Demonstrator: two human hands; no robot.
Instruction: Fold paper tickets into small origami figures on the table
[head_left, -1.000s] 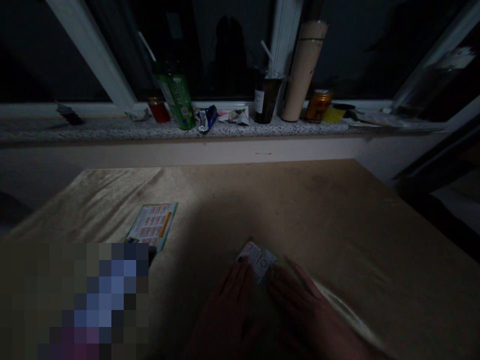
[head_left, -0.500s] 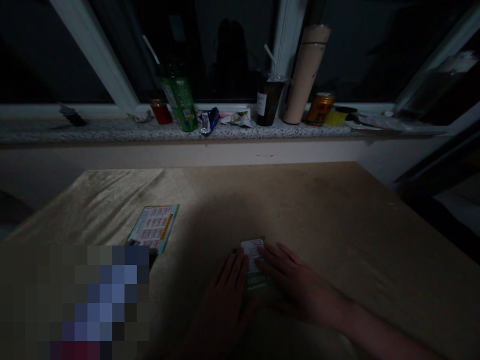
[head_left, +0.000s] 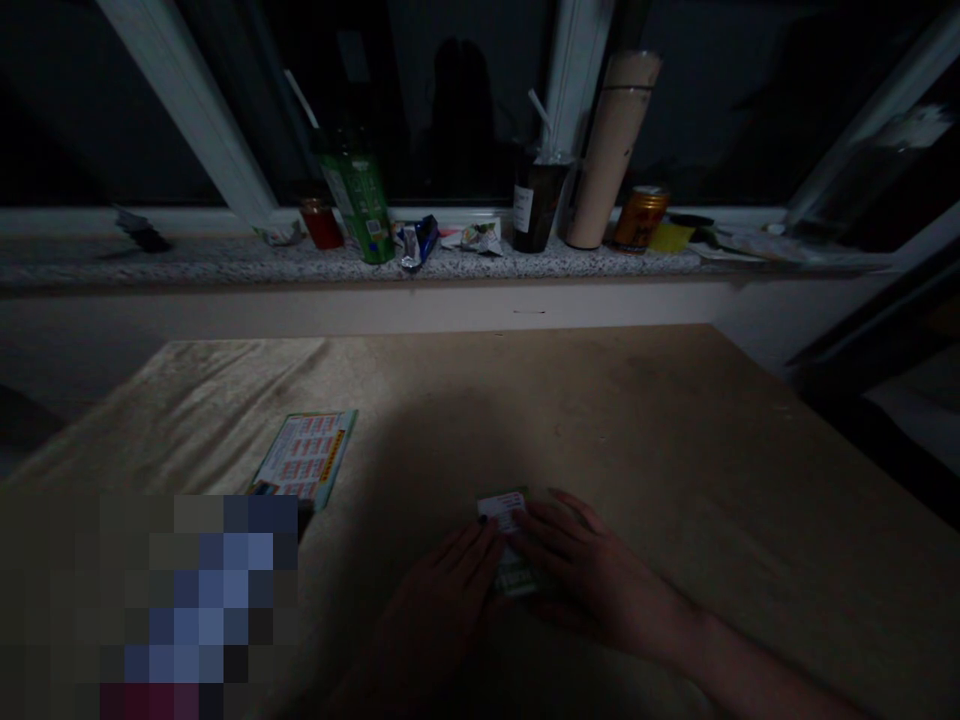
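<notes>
A small folded leaflet [head_left: 501,503] with white, red and green print lies flat on the table, partly covered by my fingers. From the left, my left hand [head_left: 442,590] rests its outstretched fingertips on the leaflet's left part. My right hand [head_left: 592,570] lies across its right side, palm down, fingers extended. The fingertips of both hands almost meet over the middle of the paper. In the dim light both thumbs are hard to make out.
A printed sheet [head_left: 304,460] lies at the table's left, beside a pixelated patch that hides the near left corner. On the windowsill [head_left: 465,268] behind the table [head_left: 637,430] stand a green bottle [head_left: 364,210], a dark cup [head_left: 536,210], a pink tumbler [head_left: 611,150] and a can [head_left: 641,220].
The leaflet has slid slightly toward me. My left fingers have shifted right onto it, so my two hands are closer together.
</notes>
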